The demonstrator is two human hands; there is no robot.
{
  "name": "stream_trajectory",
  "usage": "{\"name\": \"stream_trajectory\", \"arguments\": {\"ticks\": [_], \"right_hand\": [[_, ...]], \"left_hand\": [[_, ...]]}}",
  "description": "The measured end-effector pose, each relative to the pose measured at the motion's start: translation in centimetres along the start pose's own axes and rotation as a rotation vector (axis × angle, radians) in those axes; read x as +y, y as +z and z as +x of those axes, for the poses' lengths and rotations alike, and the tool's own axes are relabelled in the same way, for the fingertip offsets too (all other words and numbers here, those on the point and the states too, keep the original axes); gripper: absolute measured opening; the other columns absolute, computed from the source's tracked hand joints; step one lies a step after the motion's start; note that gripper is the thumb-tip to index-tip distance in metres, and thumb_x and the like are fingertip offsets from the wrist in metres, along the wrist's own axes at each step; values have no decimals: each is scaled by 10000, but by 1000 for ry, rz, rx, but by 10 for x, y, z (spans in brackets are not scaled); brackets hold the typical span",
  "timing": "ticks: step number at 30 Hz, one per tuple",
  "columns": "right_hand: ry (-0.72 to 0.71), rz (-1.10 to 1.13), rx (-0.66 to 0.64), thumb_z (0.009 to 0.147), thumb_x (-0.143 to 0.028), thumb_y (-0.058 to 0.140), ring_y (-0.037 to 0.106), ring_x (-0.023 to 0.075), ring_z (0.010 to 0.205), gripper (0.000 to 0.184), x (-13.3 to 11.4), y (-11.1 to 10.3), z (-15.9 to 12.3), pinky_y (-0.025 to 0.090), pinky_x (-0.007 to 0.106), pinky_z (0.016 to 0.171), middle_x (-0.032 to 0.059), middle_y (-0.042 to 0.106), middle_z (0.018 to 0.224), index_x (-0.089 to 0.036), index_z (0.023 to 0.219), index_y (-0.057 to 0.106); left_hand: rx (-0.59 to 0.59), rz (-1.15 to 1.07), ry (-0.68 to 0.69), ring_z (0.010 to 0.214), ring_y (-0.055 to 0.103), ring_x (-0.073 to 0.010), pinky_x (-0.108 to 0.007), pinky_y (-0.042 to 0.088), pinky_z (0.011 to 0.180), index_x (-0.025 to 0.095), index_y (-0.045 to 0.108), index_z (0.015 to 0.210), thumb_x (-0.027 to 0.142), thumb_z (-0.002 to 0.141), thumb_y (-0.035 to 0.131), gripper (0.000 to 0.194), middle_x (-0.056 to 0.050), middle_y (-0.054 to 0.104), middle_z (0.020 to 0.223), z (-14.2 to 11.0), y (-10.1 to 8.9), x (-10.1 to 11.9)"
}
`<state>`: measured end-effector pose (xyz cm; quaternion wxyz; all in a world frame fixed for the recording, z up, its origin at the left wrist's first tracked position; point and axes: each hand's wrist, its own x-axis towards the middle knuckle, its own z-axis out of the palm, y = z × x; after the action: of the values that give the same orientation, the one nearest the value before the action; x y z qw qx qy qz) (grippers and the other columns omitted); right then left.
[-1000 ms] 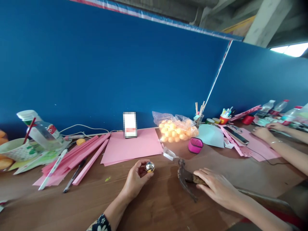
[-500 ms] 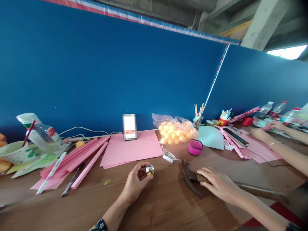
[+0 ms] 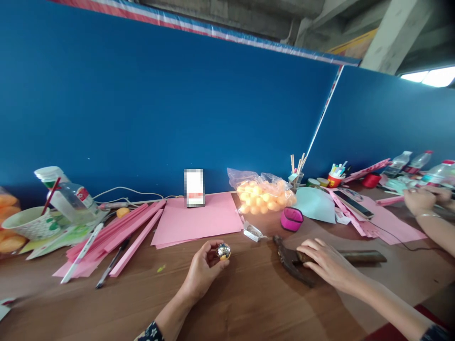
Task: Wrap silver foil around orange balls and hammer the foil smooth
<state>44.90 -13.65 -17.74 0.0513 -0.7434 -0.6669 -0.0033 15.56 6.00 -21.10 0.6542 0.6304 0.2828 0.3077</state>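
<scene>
A shiny silver ball (image 3: 223, 251) sits between the thumb and fingers of my left hand (image 3: 205, 266), above the brown table. To the right lies a claw hammer (image 3: 363, 257) with a worn wooden handle and a rusty head. My right hand (image 3: 325, 264) is laid over the handle close to the head, its fingers curled round the wood. A magenta pouch-like band (image 3: 292, 219) stands just beyond the hammer, with a small clear packet (image 3: 253, 231) to its left.
Pink paper sheets (image 3: 199, 222), pink strips (image 3: 135, 246) and pens (image 3: 113, 263) lie left. Behind are a propped phone (image 3: 194, 188) and a bag of orange balls (image 3: 261, 196). A paper bowl (image 3: 30, 225) and bottle (image 3: 76, 201) stand far left. Another person's hands (image 3: 421, 201) work at right.
The hammer has turned under my right hand: its handle end has swung away from me, its head slightly rightward. My left hand still holds the ball. The other person's hands have shifted right.
</scene>
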Motion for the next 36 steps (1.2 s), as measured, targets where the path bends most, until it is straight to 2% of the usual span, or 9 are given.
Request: {"name": "stream_trajectory", "arguments": {"ticks": [6, 11, 14, 16, 20, 23, 26, 30, 36], "right_hand": [[29, 20, -13, 836, -249, 458, 525, 227, 972, 297, 17, 6, 4, 432, 368, 833, 68, 555, 1092, -258, 1119, 546], [68, 76, 41, 855, -297, 436, 521, 223, 1054, 342, 6, -16, 11, 435, 365, 875, 57, 519, 1188, -292, 1193, 479], [40, 71, 129, 855, -319, 446, 516, 234, 1063, 354, -27, -27, 19, 438, 382, 877, 66, 522, 1190, -285, 1208, 464], [-69, 82, 143, 847, -273, 469, 525, 225, 1034, 330, -60, -28, 26, 439, 376, 873, 63, 555, 1134, -273, 1177, 492], [-286, 141, 133, 801, -217, 569, 526, 207, 964, 290, -127, -17, 50, 423, 374, 871, 25, 608, 980, -265, 1086, 545], [-291, 163, 198, 820, -210, 546, 521, 203, 937, 218, -155, -8, 77, 420, 370, 856, 29, 606, 941, -244, 1035, 558], [-200, 112, 287, 827, -172, 513, 509, 221, 964, 221, -155, 1, 103, 410, 380, 857, 48, 592, 969, -224, 1040, 542], [-82, 8, 360, 830, -146, 482, 522, 235, 943, 262, -133, 22, 121, 428, 361, 810, 97, 564, 1037, -197, 1085, 507], [72, -191, 336, 825, -67, 425, 537, 248, 783, 282, -113, 49, 120, 420, 352, 704, 99, 589, 822, -164, 1073, 518]], "left_hand": [[-7, -14, -1, 883, 615, -188, -321, 480, 813, 157, 515, 1019, 198, 647, 679, 409, -80, 648, 946, -1, 1, 0], [-4, -39, -9, 880, 614, -189, -319, 481, 807, 154, 524, 1008, 189, 639, 685, 404, -81, 646, 940, -1, 1, 1], [1, -63, -6, 869, 615, -184, -312, 480, 802, 155, 536, 995, 183, 635, 689, 392, -77, 649, 928, -1, 2, 0], [15, -76, -15, 846, 616, -177, -303, 483, 784, 154, 539, 990, 184, 634, 692, 388, -74, 653, 910, 0, 2, -1], [36, -109, -2, 814, 613, -159, -271, 483, 749, 153, 536, 1004, 197, 645, 698, 397, -67, 650, 911, 0, 2, -3], [83, -157, 28, 799, 612, -147, -240, 476, 716, 161, 543, 1008, 221, 665, 692, 379, -54, 653, 919, 0, 0, -3], [146, -215, 22, 794, 616, -147, -233, 474, 705, 159, 560, 968, 239, 665, 696, 341, -45, 660, 900, 2, -2, -2], [155, -246, 16, 835, 617, -166, -247, 476, 728, 152, 568, 950, 239, 650, 712, 344, -61, 659, 919, 3, -2, -2], [139, -256, 3, 811, 621, -161, -248, 477, 723, 154, 573, 941, 247, 645, 719, 342, -55, 657, 904, 2, -1, -1]]}}
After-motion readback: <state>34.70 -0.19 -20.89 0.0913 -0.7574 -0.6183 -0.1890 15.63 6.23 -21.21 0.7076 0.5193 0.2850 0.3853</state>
